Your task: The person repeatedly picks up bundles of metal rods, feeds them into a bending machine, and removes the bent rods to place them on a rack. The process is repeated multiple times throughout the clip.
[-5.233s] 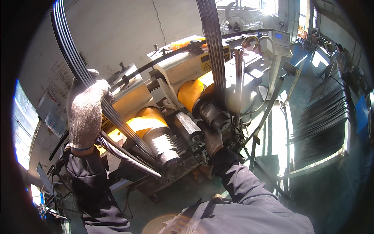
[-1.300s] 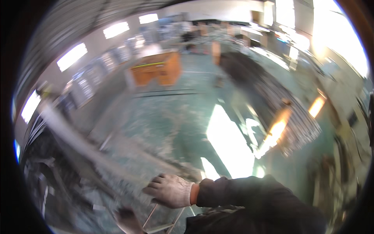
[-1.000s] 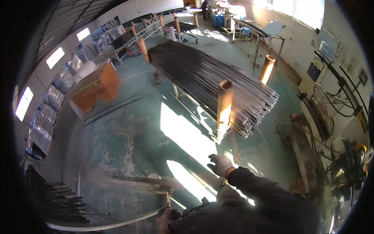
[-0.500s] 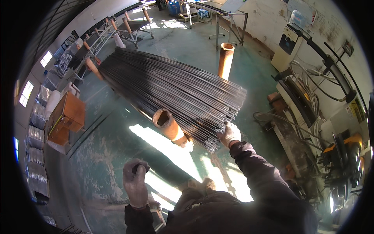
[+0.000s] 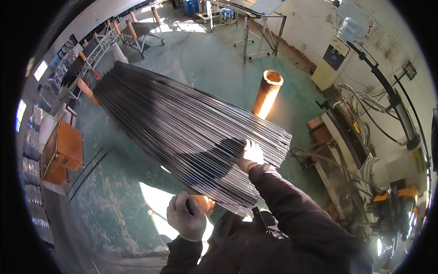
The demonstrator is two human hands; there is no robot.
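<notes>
My right hand (image 5: pixel 250 156), gloved, lay on top of the near end of a long stack of dark rods (image 5: pixel 200 109). Its fingers were bent over the upper layer; whether they had closed on any rod, I could not tell. My left hand (image 5: pixel 186 217), also gloved, hung off the near left side of the stack. Its fingers were loosely curled, a gap between thumb and fingertips, nothing seen in the grip. It partly hid an orange post (image 5: pixel 203 202); contact with it unclear.

Rods: side by side, running from near my body away to the upper left, near ends uneven. A dark shadow fell across them beside my right hand. A second post (image 5: pixel 267 93), hollow and sunlit, stood upright at the far right side of the stack.

Surroundings: two thin dark strips (image 5: pixel 89 173) on the green floor (image 5: pixel 123 201), near a wooden desk (image 5: pixel 66 148); water dispenser (image 5: pixel 334 64) against the right wall.
</notes>
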